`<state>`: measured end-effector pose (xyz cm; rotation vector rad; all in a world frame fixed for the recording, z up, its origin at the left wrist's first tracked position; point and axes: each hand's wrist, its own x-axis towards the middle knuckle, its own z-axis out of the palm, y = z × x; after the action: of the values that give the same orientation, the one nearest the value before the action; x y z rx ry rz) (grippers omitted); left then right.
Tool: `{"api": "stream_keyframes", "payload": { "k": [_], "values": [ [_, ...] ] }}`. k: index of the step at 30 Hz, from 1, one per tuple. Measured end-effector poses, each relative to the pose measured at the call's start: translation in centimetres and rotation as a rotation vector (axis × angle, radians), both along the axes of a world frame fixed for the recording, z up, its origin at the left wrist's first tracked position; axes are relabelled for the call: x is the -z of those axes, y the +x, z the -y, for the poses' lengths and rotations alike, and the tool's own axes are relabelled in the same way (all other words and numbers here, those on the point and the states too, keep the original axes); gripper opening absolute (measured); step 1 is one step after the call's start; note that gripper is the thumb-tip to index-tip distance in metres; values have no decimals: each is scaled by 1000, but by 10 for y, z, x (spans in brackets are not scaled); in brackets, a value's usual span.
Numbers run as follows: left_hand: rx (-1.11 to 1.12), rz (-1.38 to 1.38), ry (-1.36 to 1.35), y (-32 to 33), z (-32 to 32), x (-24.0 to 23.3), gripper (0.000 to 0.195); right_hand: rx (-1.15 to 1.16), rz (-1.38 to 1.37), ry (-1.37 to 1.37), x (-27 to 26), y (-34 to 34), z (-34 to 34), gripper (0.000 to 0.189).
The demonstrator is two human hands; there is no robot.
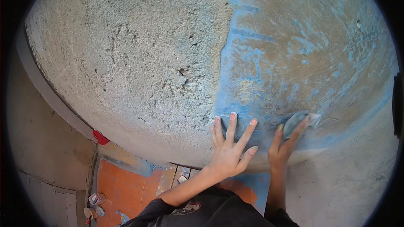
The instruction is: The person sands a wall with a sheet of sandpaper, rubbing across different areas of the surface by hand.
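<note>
A rough plaster wall (142, 56) fills the left of the head view, and a smoother wall section (303, 50) with patchy blue paint lies to its right. My left hand (232, 151) rests with spread, whitened fingertips against the lower blue part, near the edge between the two surfaces. Farther right, my right hand (285, 142) grips a grey, flat piece of material (295, 124) pressed to the painted wall. A pale corner juts out past its fingers. Blur hides just what the piece is.
Below lies an orange tiled floor (123, 192) with blue paint marks. Small containers (97, 199) stand at the lower left. A stained plank surface (167, 178) is beneath my left forearm. Something red (101, 137) sits at the wall's lower left edge.
</note>
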<state>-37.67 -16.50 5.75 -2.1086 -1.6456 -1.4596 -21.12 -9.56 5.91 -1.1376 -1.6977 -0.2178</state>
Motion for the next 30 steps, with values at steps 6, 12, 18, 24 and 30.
{"api": "stream_keyframes", "payload": {
  "k": [6, 12, 18, 24, 30],
  "values": [
    [25, 57, 192, 2, -7, -10, 56, 28, 158, 129, 101, -37, -9, 75],
    [114, 189, 343, 3, -27, 6, 47, -98, 62, -199, 128, -30, 7, 73],
    [91, 124, 453, 19, -34, 13, 44, 56, -87, 128, -25, -8, -19, 77],
    [107, 98, 302, 65, -38, 8, 53, 96, 105, -19, 188, -20, -6, 59],
    [-1, 2, 47, 105, -42, 24, 66, 189, -293, 144, 94, 83, -54, 64]
  ]
}}
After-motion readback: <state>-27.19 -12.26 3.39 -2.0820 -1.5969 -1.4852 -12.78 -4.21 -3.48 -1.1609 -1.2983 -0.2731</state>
